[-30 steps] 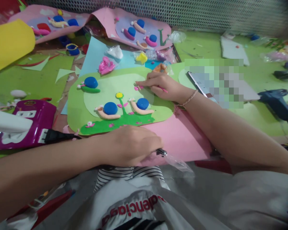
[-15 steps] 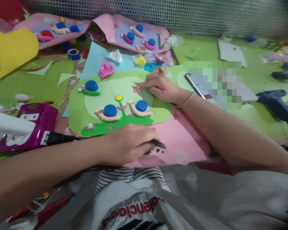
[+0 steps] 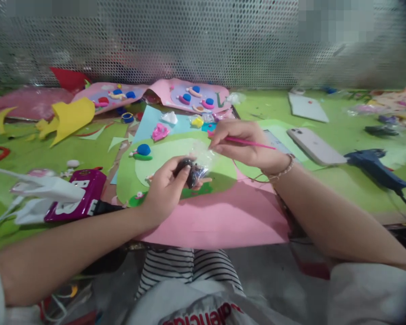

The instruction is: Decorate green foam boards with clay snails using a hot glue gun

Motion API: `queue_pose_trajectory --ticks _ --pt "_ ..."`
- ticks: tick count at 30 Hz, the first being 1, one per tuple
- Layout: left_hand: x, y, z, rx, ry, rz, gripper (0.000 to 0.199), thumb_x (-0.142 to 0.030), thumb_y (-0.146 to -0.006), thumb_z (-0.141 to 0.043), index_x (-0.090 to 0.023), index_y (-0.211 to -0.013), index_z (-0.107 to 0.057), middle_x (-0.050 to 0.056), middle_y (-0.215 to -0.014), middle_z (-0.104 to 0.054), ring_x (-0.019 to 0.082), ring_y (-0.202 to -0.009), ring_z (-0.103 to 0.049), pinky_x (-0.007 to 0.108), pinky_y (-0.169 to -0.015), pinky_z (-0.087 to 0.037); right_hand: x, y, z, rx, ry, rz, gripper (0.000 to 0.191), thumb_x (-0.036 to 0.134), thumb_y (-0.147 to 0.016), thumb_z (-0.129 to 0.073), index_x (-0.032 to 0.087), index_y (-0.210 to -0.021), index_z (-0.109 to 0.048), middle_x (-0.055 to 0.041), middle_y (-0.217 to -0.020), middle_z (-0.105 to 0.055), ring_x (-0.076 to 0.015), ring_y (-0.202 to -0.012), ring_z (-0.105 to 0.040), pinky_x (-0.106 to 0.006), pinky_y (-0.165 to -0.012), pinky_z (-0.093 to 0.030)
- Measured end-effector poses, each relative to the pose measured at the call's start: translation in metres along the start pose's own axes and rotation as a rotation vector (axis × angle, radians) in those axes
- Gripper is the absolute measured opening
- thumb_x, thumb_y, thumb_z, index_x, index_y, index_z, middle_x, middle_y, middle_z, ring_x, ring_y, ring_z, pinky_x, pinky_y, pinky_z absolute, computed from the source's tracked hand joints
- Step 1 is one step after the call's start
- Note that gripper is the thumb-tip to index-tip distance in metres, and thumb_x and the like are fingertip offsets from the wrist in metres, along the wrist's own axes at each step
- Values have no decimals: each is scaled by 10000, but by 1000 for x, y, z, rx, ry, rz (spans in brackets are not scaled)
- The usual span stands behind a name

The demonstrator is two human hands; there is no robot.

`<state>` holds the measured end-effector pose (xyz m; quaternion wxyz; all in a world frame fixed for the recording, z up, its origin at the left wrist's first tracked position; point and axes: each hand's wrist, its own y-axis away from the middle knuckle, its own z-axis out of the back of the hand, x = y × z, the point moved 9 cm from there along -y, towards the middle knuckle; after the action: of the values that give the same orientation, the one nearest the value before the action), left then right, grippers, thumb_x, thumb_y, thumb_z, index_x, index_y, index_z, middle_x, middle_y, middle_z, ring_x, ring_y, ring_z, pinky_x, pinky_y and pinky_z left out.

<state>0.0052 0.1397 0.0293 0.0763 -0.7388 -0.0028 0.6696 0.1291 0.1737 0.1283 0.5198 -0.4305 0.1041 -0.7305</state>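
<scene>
My left hand point(image 3: 164, 189) is closed around a dark lump of modelling clay point(image 3: 190, 174) in clear plastic wrap point(image 3: 205, 158), held above the green card point(image 3: 126, 174). My right hand point(image 3: 240, 141) has a thin pink stick point(image 3: 252, 143) in its fingers. Its fingertips are pinched at the upper edge of the wrap; whether they touch it I cannot tell. On the card, a clay snail with a blue shell point(image 3: 143, 150) shows at the left, while the other snails and the flower are mostly hidden behind my left hand and the lump.
Pink paper point(image 3: 216, 225) lies along the near edge. Pink clay point(image 3: 160, 132), white clay point(image 3: 169, 118) and yellow clay point(image 3: 197, 122) rest behind the card. A purple power strip point(image 3: 96, 180) stands left; a phone point(image 3: 314, 145) and a glue gun point(image 3: 379, 169) lie right.
The view has tilted upward. My left hand has lifted the black clay from the pink paper to over the card. My right hand has left the card's surface and come beside the wrap.
</scene>
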Motion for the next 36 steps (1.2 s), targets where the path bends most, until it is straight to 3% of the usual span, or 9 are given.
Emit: queue_pose_trajectory --ticks 5,10,16,28,36 --pt "3 -1 4 -19 13 -1 255 -334 -869 -598 -161 -1057 -603 19 -830 -641 99 -625 -629 232 -637 -566 -5 0 -6 35 -31 -12 113 226 -875 -602 154 -819 -668 -15 -707 -596 -101 -652 -522 -252 -605 -434" --pt "1 -1 2 -15 57 8 212 -303 -823 -659 -152 -966 -623 2 -749 -630 94 -583 -616 214 -590 -559 -5 2 -19 106 -63 33 147 276 -875 -617 162 -833 -700 -10 -710 -561 -83 -625 -499 -232 -580 -426" --pt "-1 0 1 5 18 38 197 -329 -831 -654 -138 -804 -614 6 -658 -621 104 -575 -611 215 -583 -548 -6 3 -24 45 -32 -20 167 299 -883 -610 174 -834 -709 -5 -705 -534 -85 -627 -481 -223 -573 -417" --pt "6 0 -5 57 120 92 218 -333 -818 -673 -147 -767 -572 0 -639 -624 100 -561 -609 200 -534 -531 -20 9 -36 -63 -219 -85 215 352 -858 -636 159 -798 -710 5 -683 -557 -66 -581 -487 -216 -576 -425" --pt "6 1 -3 32 70 102 226 -353 -815 -671 -145 -801 -582 0 -641 -619 104 -549 -603 209 -527 -525 3 9 -30 -182 8 -13 225 335 -862 -627 157 -730 -661 14 -618 -497 -86 -576 -459 -221 -558 -385"
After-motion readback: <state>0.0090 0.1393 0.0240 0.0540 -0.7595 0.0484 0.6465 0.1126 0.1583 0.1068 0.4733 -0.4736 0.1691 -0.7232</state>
